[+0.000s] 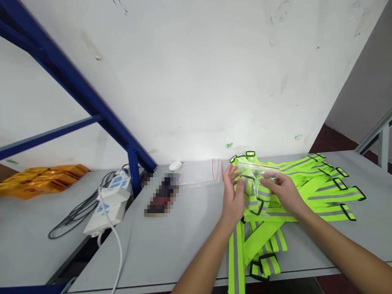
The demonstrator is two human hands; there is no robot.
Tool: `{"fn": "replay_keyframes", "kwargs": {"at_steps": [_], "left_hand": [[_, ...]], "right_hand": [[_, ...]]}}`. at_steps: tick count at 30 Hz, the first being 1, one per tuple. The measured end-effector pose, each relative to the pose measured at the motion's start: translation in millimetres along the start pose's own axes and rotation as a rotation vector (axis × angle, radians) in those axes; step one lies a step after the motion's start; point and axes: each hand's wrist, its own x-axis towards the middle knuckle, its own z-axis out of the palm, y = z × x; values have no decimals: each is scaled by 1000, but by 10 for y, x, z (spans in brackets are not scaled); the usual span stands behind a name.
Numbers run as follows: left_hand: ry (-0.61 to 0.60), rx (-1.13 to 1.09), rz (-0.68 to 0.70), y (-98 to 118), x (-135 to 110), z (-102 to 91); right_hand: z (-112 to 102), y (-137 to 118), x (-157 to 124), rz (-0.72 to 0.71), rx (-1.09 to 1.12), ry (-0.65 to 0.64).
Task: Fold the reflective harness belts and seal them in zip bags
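My left hand (233, 197) and my right hand (283, 188) both grip a clear zip bag (256, 173) with a red seal line, held just above the grey table (171, 241). A folded neon-yellow reflective strap (254, 195) sits partly inside the bag between my fingers. Under and around my hands lies a heap of neon-yellow reflective straps (321, 190) with grey stripes and black edging. Some of them hang over the table's front edge.
A stack of clear zip bags (200, 173) lies near the wall beside a small white object (175, 165). A dark blurred item (162, 195) lies left of my hands. Power strips (108, 202) with cables and an orange pile (39, 179) sit on the left table. A blue steel frame (92, 104) rises there.
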Motion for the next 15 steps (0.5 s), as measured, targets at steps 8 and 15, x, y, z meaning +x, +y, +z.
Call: {"fn": "replay_keyframes", "kwargs": {"at_steps": [8,15], "left_hand": [[-567,783,326,290,-96,523],[-719,1185,432,-133,-163,1148]], "right_hand": [[-452,358,-244,57,281,242],[-933,490,-437,-379,-391,548]]}}
